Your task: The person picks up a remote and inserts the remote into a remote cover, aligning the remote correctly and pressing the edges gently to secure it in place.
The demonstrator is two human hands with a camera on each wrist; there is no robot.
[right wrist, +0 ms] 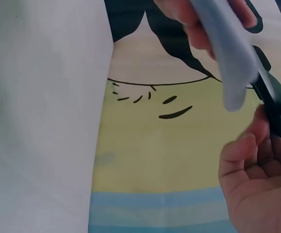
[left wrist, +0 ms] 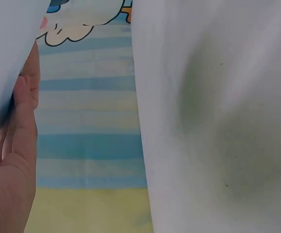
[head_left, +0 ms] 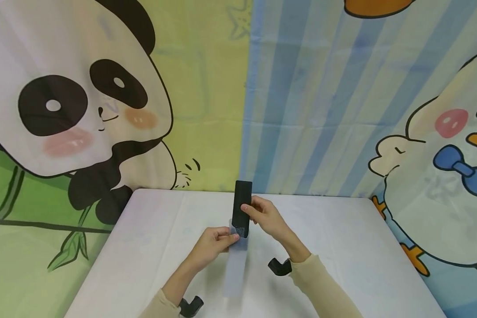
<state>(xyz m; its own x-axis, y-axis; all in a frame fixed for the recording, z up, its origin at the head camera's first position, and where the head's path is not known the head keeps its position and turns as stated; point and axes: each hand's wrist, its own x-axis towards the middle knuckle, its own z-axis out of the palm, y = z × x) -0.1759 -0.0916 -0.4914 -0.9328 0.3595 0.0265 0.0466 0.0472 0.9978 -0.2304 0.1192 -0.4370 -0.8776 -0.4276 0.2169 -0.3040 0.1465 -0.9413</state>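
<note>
Above the table, my right hand (head_left: 268,217) grips a long, flat black rectangular object (head_left: 242,201) by its right side, thumb across the front. The object stands nearly upright, and its lower end overlaps the top of a translucent whitish sleeve (head_left: 235,274). My left hand (head_left: 209,248) pinches the sleeve near its upper end, thumb in front. Below that pinch the sleeve hangs long and narrow. In the left wrist view, the pale sleeve (left wrist: 14,34) covers part of the fingers. The right wrist view shows the black object (right wrist: 278,109) between thumb and fingers, against the sleeve's end.
A white-covered table (head_left: 175,216) lies beneath both hands. Behind it hangs a printed cloth backdrop (head_left: 206,110) with a panda on the left and a white bird on the right. Black angled pieces (head_left: 280,267) sit at both wrists.
</note>
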